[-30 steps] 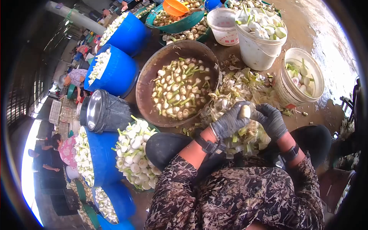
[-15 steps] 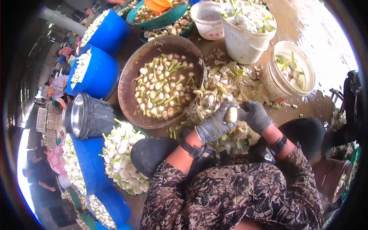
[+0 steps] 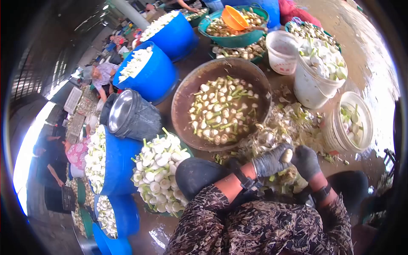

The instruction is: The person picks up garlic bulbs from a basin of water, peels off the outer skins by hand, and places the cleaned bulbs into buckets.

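My left hand (image 3: 271, 162), in a grey glove, is closed around a pale garlic bulb (image 3: 287, 155). Close beside it on the right is my right hand (image 3: 307, 163), also gloved, with its fingers curled in; what they hold, if anything, is hidden. Both hands are above a heap of garlic skins (image 3: 293, 123) between my knees. Just beyond, to the left, a wide brown basin (image 3: 180, 100) holds wet garlic bulbs (image 3: 221, 110) with green stems. A white bucket (image 3: 333, 129) with some trimmed bulbs leans at the right of the skins.
A fuller white bucket (image 3: 312, 87) and a smaller white pail (image 3: 281, 53) stand at the back right. Blue tubs (image 3: 163, 74) heaped with garlic line the left, near a pile of white bulbs (image 3: 159, 176). An orange bowl (image 3: 234, 18) rests in a green basin. Other people work at far left.
The view has swung left, so the surroundings appear farther right and lower. My left hand still holds the garlic bulb, and my right hand stays close to it.
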Motion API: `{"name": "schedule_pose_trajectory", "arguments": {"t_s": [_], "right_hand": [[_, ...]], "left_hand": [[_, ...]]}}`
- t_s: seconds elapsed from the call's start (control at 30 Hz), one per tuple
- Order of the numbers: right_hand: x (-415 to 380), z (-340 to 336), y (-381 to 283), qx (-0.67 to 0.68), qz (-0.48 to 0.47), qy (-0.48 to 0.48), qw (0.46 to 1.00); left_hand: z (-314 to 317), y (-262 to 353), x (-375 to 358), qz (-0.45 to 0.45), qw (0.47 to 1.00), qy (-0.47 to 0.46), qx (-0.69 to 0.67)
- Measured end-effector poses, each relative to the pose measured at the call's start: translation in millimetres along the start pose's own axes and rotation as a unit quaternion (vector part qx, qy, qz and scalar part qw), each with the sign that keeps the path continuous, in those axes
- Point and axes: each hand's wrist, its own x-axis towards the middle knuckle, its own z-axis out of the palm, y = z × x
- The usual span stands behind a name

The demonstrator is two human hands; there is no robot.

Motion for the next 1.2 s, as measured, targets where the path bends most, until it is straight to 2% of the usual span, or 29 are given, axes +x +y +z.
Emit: {"name": "schedule_pose_trajectory", "arguments": {"t_s": [0.03,0.07,0.1,0.13,0.17,0.2,0.23,0.3,0.37,0.43,0.47,0.5,0.57,0.63,0.7,0.73,0.83,0.9,1.0,1.1,1.2], "right_hand": [[4.2,-2.2,5.9,0.042,0.043,-0.045,0.997],[8.5,7.4,28.2,0.174,0.059,-0.079,0.980],[10.5,-4.1,21.8,0.227,0.094,-0.104,0.964],[11.7,-13.1,15.2,0.265,0.142,-0.107,0.948],[11.2,-11.7,16.9,0.300,0.108,-0.081,0.944],[5.4,-26.0,-5.8,0.283,0.107,-0.078,0.950],[2.4,-23.1,-0.4,0.206,-0.002,-0.042,0.978],[-4.4,-21.3,-6.9,0.127,-0.065,0.010,0.990],[-3.2,-14.8,1.3,0.058,-0.106,0.088,0.989],[0.5,-18.6,7.3,0.101,-0.084,0.114,0.985],[2.2,-21.7,8.7,0.142,-0.065,0.137,0.978],[2.7,-24.2,8.8,0.142,-0.069,0.139,0.978],[0.0,-29.3,2.3,0.074,-0.102,0.161,0.979],[-3.6,-25.6,-4.6,0.059,-0.090,0.166,0.980],[-7.1,-19.4,-5.5,0.110,-0.058,0.108,0.986],[-7.0,-18.4,-5.3,0.100,-0.060,0.092,0.989],[-10.1,-16.2,-10.1,0.116,-0.044,0.086,0.988],[-9.8,-10.1,-9.1,0.120,-0.061,0.101,0.986],[-8.2,2.9,-6.2,0.089,-0.022,0.082,0.992],[-3.2,9.0,-4.9,0.037,0.019,0.096,0.995],[2.1,15.8,-3.5,0.012,0.017,0.094,0.995]], "left_hand": [[-3.6,8.0,-0.4,0.027,0.999,-0.016,-0.030],[-4.4,6.3,0.8,0.047,0.998,-0.022,-0.039],[-9.8,24.1,1.7,0.030,0.996,-0.029,-0.075],[3.7,-26.0,0.3,0.183,0.909,0.063,0.370],[-12.1,26.9,-1.4,0.054,0.997,0.047,-0.037],[-19.5,31.2,-0.6,0.039,0.998,0.040,-0.020],[-21.0,28.7,2.3,0.034,0.999,0.035,0.006],[-22.3,25.0,1.7,-0.009,0.999,0.028,-0.026],[-19.5,25.4,1.1,-0.006,0.999,0.033,-0.010],[-20.4,20.3,-0.2,-0.045,0.997,0.039,-0.058],[-18.2,19.4,0.1,-0.064,0.987,0.052,-0.135],[-17.3,16.3,1.4,-0.060,0.988,0.052,-0.133],[-15.3,12.9,4.6,-0.037,0.993,0.099,-0.044],[-11.6,13.5,6.8,-0.023,0.991,0.131,0.006],[-10.0,18.2,7.5,0.004,0.973,0.161,0.167],[-8.2,19.0,8.2,0.034,0.961,0.185,0.202],[-3.5,23.7,7.2,0.007,0.946,0.190,0.264],[0.4,27.1,7.4,0.016,0.944,0.204,0.260],[8.4,29.6,8.4,0.001,0.923,0.239,0.300],[14.9,30.9,10.8,-0.031,0.915,0.225,0.334],[14.9,24.8,11.5,-0.024,0.915,0.218,0.340]]}}
